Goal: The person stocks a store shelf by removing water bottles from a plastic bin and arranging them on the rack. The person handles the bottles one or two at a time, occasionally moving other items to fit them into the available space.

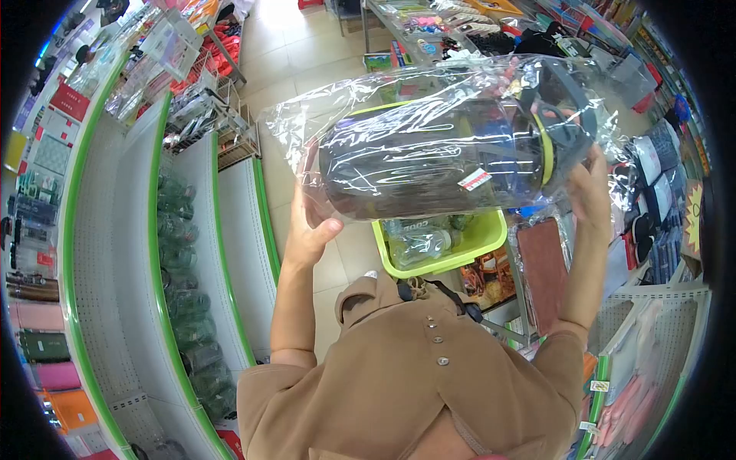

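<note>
A large dark bottle (pixel 429 157) in clear plastic wrap lies sideways between my hands, raised in front of my chest. It has yellow-green bands, a grey handle at the right end and a small white and red label. My left hand (pixel 310 222) grips its left end, thumb along the lower edge. At the right end my right hand (pixel 589 188) holds the wrap near the handle. Below the bottle stands a lime green basket (pixel 437 264) containing clear bottles (pixel 425 244) in plastic.
To the left, white shelves (pixel 115 253) with green edges carry several wrapped bottles (pixel 184 284). A brown flat package (pixel 543 264) lies right of the basket. Tables (pixel 383 27) with goods stand ahead beside a tiled floor (pixel 284 57). Racks of packaged goods (pixel 655 172) line the right.
</note>
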A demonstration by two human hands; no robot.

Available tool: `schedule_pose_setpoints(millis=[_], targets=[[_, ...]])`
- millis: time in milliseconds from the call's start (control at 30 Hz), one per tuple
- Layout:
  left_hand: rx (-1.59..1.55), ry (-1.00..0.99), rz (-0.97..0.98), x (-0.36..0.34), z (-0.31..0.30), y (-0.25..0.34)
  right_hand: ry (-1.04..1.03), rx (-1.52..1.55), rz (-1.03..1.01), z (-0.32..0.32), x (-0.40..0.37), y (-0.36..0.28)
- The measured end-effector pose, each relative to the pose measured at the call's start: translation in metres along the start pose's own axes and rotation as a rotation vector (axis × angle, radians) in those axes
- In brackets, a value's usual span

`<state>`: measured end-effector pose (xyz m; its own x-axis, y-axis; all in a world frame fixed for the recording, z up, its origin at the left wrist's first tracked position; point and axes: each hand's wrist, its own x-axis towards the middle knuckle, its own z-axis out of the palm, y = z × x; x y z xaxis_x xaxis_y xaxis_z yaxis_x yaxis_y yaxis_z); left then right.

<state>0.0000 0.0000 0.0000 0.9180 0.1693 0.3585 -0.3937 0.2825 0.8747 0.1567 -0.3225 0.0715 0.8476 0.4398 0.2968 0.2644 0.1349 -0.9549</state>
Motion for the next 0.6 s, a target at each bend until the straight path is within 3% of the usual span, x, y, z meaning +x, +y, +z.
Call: schedule_pose_setpoints(millis=[100, 167, 267, 500, 600], targets=[[0.037, 0.058, -0.026, 0.000, 0.007, -0.004, 0.104, 0.013, -0.025, -0.001, -0.001, -0.003], [0.055, 0.103, -0.069, -0.002, 0.004, -0.006, 0.034, 0.058, 0.092, 0.005, -0.003, -0.010], [0.075, 0.061, -0.147, -0.006, -0.005, -0.015, 0.038, 0.079, 0.090, 0.003, -0.003, -0.004], [0.014, 0.056, -0.085, -0.004, -0.005, -0.021, 0.048, 0.056, 0.034, 0.005, 0.001, 0.003], [-0.060, 0.102, -0.179, -0.006, 0.002, -0.013, 0.043, 0.023, 0.078, 0.005, 0.000, 0.002]])
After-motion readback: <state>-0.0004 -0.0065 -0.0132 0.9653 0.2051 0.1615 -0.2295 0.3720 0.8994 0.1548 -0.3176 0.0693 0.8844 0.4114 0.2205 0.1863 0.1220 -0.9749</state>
